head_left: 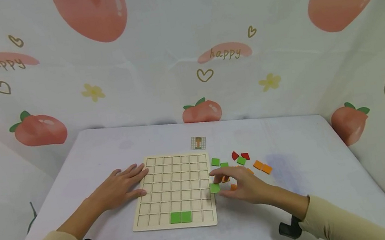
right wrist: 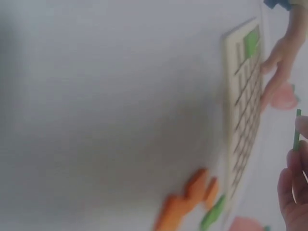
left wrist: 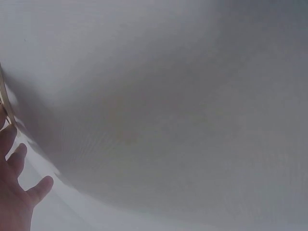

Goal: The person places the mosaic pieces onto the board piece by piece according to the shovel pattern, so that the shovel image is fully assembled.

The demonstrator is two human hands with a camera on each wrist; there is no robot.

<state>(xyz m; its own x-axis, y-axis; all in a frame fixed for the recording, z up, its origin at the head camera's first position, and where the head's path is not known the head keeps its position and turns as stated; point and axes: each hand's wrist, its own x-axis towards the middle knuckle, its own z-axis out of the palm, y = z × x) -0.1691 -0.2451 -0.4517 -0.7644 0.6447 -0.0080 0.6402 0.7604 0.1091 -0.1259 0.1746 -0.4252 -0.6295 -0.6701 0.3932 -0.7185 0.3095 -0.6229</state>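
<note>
A pale wooden grid board [head_left: 174,186] lies on the table, with two green square tiles [head_left: 181,217] side by side in its nearest row. My left hand [head_left: 122,186] rests along the board's left edge, its fingers stretched over the rim. At the right edge, my right hand [head_left: 240,183] pinches a green square tile [head_left: 215,188] between thumb and finger. In the right wrist view this green tile [right wrist: 297,130] shows edge-on, held above the board's level. The left wrist view catches only part of the left hand [left wrist: 17,183] beside the board's edge.
Right of the board lie loose green tiles [head_left: 215,162], orange tiles [head_left: 266,169] and red rounded pieces [head_left: 245,156]; the right hand partly covers some. A small picture card [head_left: 198,143] lies behind the board. A printed cloth [head_left: 154,59] hangs behind the table.
</note>
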